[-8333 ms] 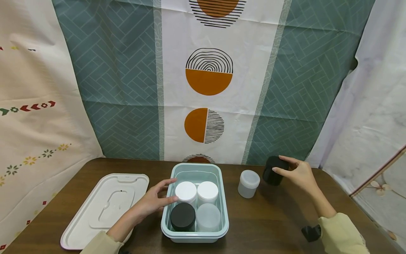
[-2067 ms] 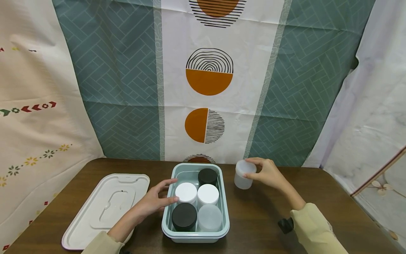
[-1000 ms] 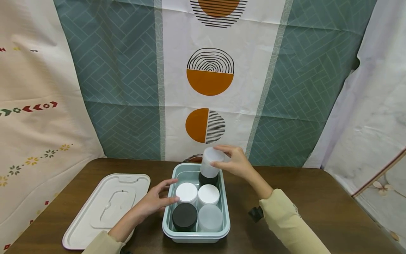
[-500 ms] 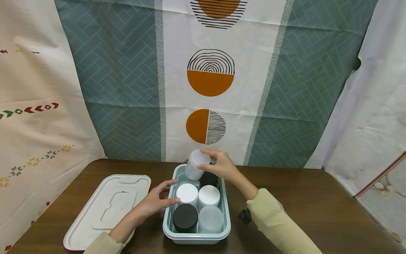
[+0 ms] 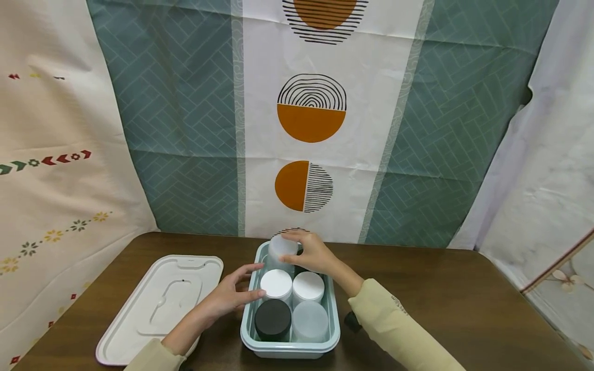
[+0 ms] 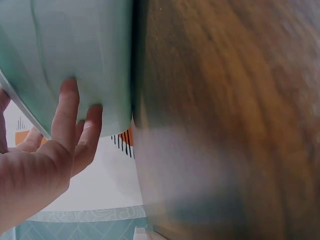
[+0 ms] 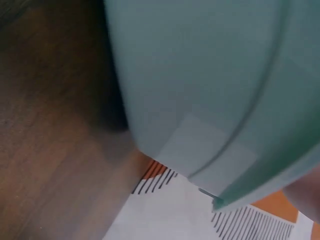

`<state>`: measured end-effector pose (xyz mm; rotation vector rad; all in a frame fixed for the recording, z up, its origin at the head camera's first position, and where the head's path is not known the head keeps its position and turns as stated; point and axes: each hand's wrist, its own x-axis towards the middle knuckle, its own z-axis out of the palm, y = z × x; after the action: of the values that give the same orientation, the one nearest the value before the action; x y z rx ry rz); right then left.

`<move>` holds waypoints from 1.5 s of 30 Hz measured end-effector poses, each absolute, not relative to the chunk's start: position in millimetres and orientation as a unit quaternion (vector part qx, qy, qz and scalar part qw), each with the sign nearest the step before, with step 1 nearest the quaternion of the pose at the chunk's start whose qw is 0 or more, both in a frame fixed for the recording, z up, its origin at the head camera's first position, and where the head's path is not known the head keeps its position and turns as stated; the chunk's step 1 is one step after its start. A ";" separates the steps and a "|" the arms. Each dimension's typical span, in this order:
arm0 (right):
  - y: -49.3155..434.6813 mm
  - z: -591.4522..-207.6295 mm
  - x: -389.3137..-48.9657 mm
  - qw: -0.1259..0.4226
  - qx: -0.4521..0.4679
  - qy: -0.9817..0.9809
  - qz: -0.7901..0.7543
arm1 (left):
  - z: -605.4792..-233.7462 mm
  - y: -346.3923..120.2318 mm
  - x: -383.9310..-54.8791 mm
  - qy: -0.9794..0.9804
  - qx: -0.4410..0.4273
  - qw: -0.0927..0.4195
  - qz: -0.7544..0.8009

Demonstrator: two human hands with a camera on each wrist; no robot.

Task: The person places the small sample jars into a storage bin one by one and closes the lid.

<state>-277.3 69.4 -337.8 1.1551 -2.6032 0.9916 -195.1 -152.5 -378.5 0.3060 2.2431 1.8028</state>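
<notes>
A light-green plastic bin (image 5: 336, 330) stands on the table, with lidded jars inside. My right hand (image 5: 316, 253) pinches a translucent jar (image 5: 281, 249) by its top, between thumb and fingers, in the bin's far left corner. Beside it a black jar (image 5: 299, 268) is mostly hidden by that hand. Nearer sit two white-lidded jars (image 5: 276, 283), then a black-lidded jar (image 5: 273, 319) and a frosted jar (image 5: 310, 321). My left hand (image 5: 232, 292) holds the bin's left rim, its thumb and index finger over the edge. In the left wrist view, other fingers (image 6: 67, 110) press the outer wall.
A white lid (image 5: 162, 309) lies flat on the brown wooden table (image 5: 427, 309), left of the bin. Patterned cloth (image 5: 185, 154) hangs behind the table and at both sides. The right wrist view is mostly the bin's outer wall (image 7: 190, 75).
My right hand put the black jar into the bin's far right, then picked up the translucent jar, carried it left and lowered it into the far left corner. The left hand kept its place.
</notes>
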 end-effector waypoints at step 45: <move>68.8 -338.0 -258.7 0.024 0.361 -0.880 0.308 | -367.8 -153.4 -194.4 0.781 0.116 0.132 0.599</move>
<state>-258.7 68.8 -338.0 1.1184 -2.7234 0.9518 -194.4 -153.4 -367.8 0.3356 2.2656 1.7393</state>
